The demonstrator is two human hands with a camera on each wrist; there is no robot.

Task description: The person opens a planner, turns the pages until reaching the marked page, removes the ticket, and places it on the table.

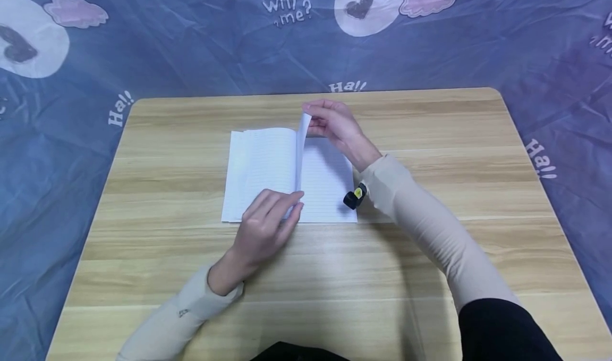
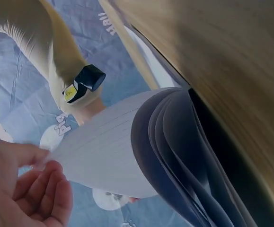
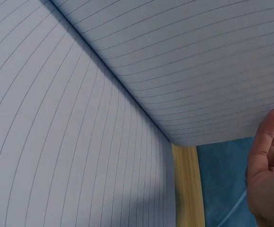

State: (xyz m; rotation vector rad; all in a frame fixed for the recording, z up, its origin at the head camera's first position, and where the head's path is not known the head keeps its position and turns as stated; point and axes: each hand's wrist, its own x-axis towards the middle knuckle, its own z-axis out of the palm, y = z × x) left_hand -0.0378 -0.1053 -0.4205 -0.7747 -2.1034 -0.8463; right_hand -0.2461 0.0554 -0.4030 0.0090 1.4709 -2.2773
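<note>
An open lined notebook (image 1: 268,164) lies in the middle of the wooden table (image 1: 430,122). One page (image 1: 301,148) stands upright over the spine. My right hand (image 1: 317,117) pinches that page's top edge at the far side. My left hand (image 1: 291,201) is at the near edge, and its thumb and fingertips meet on the page's lower corner. The left wrist view shows the lifted page (image 2: 103,146) curving up from several fanned leaves, its corner at my left hand (image 2: 37,175). In the right wrist view the lined page (image 3: 189,71) arches over the flat sheet, with my right hand (image 3: 267,165) at the edge.
A black wrist device (image 1: 355,196) with a yellow sticker sits on my right sleeve above the notebook's right corner. A blue printed cloth (image 1: 143,42) surrounds the table on all sides. Bare wood stretches left, right and in front of the notebook.
</note>
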